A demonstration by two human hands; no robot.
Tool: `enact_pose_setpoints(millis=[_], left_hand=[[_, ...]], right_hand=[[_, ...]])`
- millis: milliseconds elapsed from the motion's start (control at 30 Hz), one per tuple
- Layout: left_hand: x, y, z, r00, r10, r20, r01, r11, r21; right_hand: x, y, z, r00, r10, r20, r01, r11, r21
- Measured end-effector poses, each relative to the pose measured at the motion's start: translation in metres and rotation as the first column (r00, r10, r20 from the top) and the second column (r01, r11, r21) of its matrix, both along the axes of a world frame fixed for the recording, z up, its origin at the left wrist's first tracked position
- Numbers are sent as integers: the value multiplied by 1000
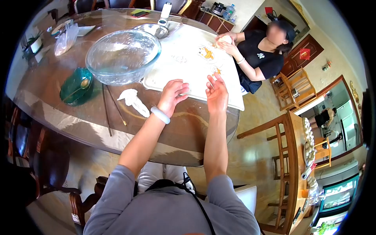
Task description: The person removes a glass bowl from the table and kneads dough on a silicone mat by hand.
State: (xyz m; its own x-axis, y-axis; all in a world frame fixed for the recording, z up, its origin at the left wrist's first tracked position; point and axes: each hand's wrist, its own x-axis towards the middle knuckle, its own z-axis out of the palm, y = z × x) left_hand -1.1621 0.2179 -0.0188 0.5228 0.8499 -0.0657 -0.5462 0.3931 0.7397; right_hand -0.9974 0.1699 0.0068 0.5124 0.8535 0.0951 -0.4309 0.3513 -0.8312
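Observation:
My left hand (174,95), with a pale bangle at its wrist, is held over the near edge of a white mat (184,51), palm turned inward and fingers apart. To its right my right hand (217,94) is raised palm up with loosely curled fingers. Neither holds anything. A large glass bowl (123,58) stands left of the mat. Below it lie a crumpled white cloth or tissue (134,102) and a pair of chopsticks (106,111). Further left is a green glass bowl (76,87) with a spoon in it.
Across the mat a person (262,53) in black holds a lump of dough (225,39) in both hands. A metal bowl (152,30), a white bottle (166,10) and a plastic bag (66,40) stand farther back. A wooden table (291,156) is at the right.

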Motion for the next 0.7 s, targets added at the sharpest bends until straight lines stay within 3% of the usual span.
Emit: enact_pose_setpoints(millis=[700], left_hand=[[2,-2,-6,996,0,-84,7,997,71]], right_hand=[[-26,2,-5,937,348,28,-346,937,-55]])
